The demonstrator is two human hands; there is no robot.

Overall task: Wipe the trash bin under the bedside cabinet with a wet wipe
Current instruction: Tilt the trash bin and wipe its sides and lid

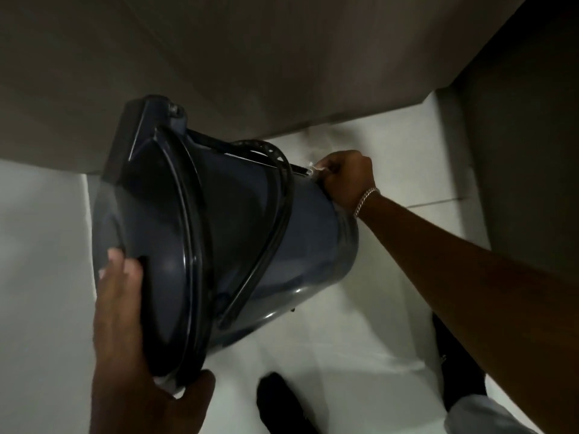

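A dark blue-grey pedal trash bin (313, 233) with a black lid and black band is tilted toward me over the white floor. My left hand (131, 333) grips the lid's near rim, thumb under the edge. My right hand (346, 178) is closed on a crumpled white wet wipe (311, 170) and presses it against the bin's far side, near the bottom edge. A silver bracelet sits on that wrist. Most of the wipe is hidden in my fist.
The grey-brown bedside cabinet (219, 57) hangs just behind and above the bin. A dark panel (526, 151) stands at the right. White tiled floor (360, 339) lies below, with my black shoes (282, 402) at the bottom.
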